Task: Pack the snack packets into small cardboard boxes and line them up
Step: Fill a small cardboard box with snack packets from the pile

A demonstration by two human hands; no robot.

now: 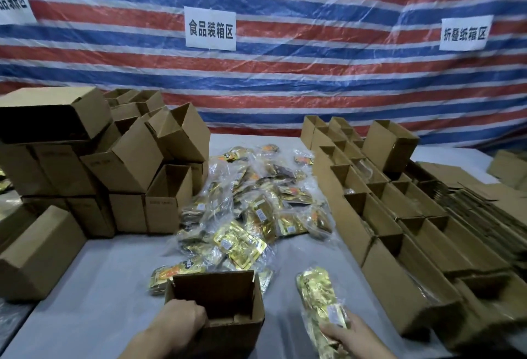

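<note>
Left grip (182, 321) curled over small box (214, 290) rim, fingertips hidden inside; right grip (352, 336) around gold packet (316, 293), end cropped.

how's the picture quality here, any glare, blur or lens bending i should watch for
Head view: wide-angle bending bows the striped tarp; glare flares off the gold packet in the right hand and off the packet pile; the boxes at the lower right corner smear with blur; the middle sign reads sharp; the small box held by the left hand is dim inside.
</note>
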